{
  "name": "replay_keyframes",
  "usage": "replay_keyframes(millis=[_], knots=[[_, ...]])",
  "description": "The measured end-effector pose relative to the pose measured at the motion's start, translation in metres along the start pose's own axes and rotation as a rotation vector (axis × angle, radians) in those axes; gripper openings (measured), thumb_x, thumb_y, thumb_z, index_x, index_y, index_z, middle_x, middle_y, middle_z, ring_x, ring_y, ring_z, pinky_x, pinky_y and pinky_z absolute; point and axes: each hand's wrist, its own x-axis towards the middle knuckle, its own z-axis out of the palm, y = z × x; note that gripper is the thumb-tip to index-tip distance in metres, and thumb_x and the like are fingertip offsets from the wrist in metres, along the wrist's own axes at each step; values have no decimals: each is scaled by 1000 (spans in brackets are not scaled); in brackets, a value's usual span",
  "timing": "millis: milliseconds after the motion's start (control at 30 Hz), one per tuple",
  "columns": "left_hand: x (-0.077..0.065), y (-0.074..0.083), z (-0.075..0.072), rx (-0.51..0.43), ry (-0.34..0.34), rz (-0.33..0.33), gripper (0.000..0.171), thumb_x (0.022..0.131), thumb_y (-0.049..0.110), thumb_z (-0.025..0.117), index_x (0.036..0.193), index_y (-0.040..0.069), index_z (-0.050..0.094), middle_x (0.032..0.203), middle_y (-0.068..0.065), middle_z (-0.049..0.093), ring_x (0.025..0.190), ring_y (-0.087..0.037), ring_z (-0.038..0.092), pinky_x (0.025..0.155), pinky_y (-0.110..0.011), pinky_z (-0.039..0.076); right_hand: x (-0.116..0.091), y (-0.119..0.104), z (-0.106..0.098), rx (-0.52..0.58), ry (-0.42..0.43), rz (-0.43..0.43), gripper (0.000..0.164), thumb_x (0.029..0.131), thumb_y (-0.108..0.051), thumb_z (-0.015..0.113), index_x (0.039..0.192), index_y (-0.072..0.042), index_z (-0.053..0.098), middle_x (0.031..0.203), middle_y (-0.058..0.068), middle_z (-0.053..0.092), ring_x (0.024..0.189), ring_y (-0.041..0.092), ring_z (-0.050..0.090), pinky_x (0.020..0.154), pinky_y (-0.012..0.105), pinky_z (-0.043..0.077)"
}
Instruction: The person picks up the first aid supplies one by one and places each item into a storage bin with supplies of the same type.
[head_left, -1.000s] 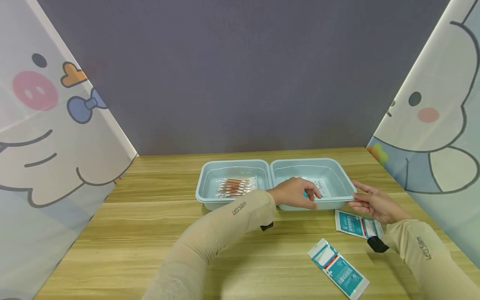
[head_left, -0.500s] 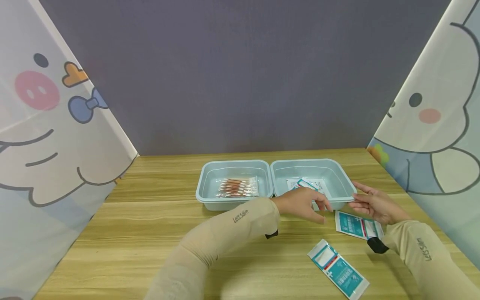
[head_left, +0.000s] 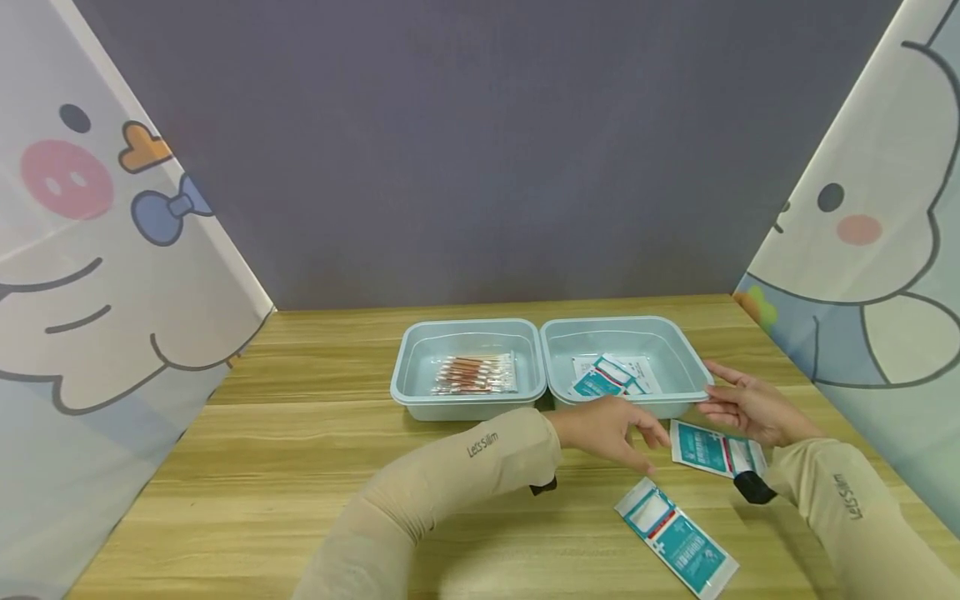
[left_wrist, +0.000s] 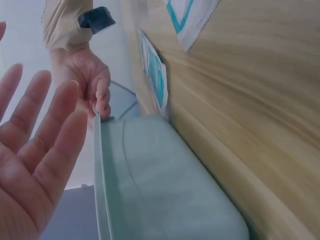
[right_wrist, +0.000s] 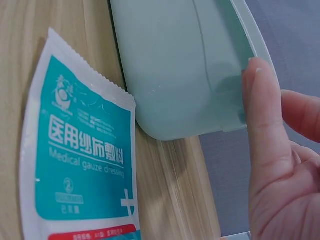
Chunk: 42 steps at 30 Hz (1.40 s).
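In the head view my left hand hovers palm down in front of the right-hand light blue plastic box, fingers loosely spread and holding nothing. The left wrist view shows these fingers apart from the box wall. My right hand holds the front right corner of this box by its rim. Inside the box lie several white and teal gauze dressing packets. One gauze dressing packet lies slanted on the table before my left hand. Another gauze dressing packet lies under my right hand, beside the box.
A matching plastic box stands close on the left, with a clear pack of cotton swabs in it. A dark grey panel rises behind the wooden table. Printed cartoon panels flank both sides.
My left hand has drawn back from over the right-hand box towards the front, uncovering the packets inside. My right hand stays at the box corner.
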Motion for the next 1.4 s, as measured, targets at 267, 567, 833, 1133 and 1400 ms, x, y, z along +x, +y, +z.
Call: replay_keyframes(millis=[267, 567, 833, 1133, 1400], knots=[[0, -4, 2, -126, -46, -10, 41, 86, 15, 74, 125, 9, 63, 114, -1, 64, 83, 1, 59, 74, -8, 48, 0, -1, 0, -28, -2, 1, 44, 102, -1, 42, 110, -35, 68, 86, 15, 71, 79, 19, 71, 70, 23, 58], [5, -13, 8, -71, -83, 9, 46, 86, 18, 74, 129, 11, 60, 118, -1, 64, 100, -5, 59, 81, -6, 43, 0, -2, 0, -23, -11, 1, 45, 102, 0, 41, 111, -35, 68, 87, 14, 71, 79, 18, 71, 70, 24, 58], [8, -14, 14, -32, -115, 9, 47, 87, 21, 73, 131, 12, 59, 122, 1, 63, 105, -7, 58, 84, -7, 42, 1, -2, -1, -39, 7, 10, 42, 101, -3, 45, 111, -36, 68, 87, 14, 71, 79, 19, 71, 70, 24, 58], [8, -18, 21, 124, -117, 7, 56, 86, 27, 74, 138, 18, 53, 134, 6, 54, 116, 3, 48, 91, -4, 36, -3, 3, -3, -71, 23, -4, 42, 101, -3, 47, 111, -38, 67, 87, 14, 71, 79, 18, 71, 70, 24, 58], [10, -23, 29, 305, -126, 6, 62, 86, 33, 73, 142, 21, 48, 143, 8, 46, 127, 4, 37, 99, -4, 26, -1, 1, -4, -51, -3, -6, 42, 101, -2, 47, 111, -37, 68, 88, 15, 71, 80, 19, 71, 71, 25, 58]])
